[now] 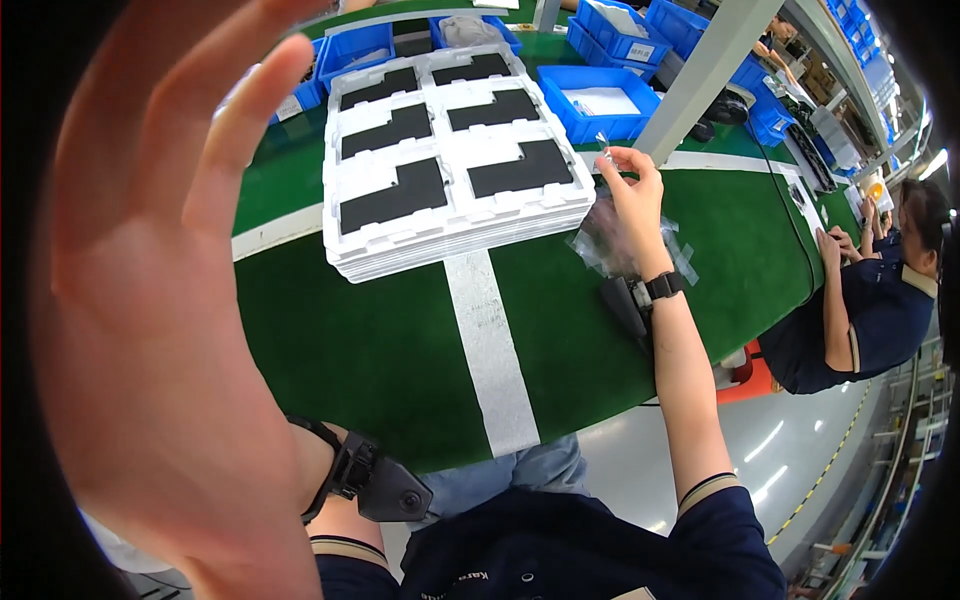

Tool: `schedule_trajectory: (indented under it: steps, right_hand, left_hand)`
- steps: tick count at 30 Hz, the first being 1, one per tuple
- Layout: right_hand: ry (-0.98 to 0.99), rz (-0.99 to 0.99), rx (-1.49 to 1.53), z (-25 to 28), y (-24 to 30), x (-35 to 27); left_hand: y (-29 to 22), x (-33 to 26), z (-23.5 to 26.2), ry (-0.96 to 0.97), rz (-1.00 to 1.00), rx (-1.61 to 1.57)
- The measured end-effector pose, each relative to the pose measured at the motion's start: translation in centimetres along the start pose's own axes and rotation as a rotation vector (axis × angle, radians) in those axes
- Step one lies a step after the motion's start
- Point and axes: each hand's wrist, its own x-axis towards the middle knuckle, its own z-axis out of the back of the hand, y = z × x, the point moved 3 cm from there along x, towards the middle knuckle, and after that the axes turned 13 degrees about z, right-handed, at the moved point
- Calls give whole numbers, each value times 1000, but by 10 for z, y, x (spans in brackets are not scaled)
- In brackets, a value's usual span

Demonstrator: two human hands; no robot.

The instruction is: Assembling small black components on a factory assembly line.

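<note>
Left hand [165, 330] raised close to camera, palm showing, fingers wide, curving upward. Right hand [637, 190] outstretched beside near right corner of white tray stack [480, 226], fingertips pinching clear film [603, 142].

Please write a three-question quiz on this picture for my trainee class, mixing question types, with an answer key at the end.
1. Count: How many black pieces show in the top white tray?

2. Multiple choice: What is the person's right hand pinching?
A) a black piece
B) a small bit of clear plastic
C) a blue bin

3. True or false: The person's left hand is resting on the top white tray.

Key:
1. Six, in two columns of three.
2. B; it shows at the fingertips.
3. False; the left hand is raised close to the camera, apart from the tray.
</note>
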Motion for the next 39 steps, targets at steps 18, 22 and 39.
schedule_trajectory:
  steps: [18, 22, 39]
  right_hand:
    - [29, -15, 35, 0, 6, -8]
    - [26, -2, 68, -1, 5, -4]
    - [8, -34, 78, 1, 6, -1]
  left_hand:
    - [35, 3, 62, 309, -403, -106]
    - [45, -4, 113, 423, -427, -95]
    - [-5, 35, 12, 412, -328, 245]
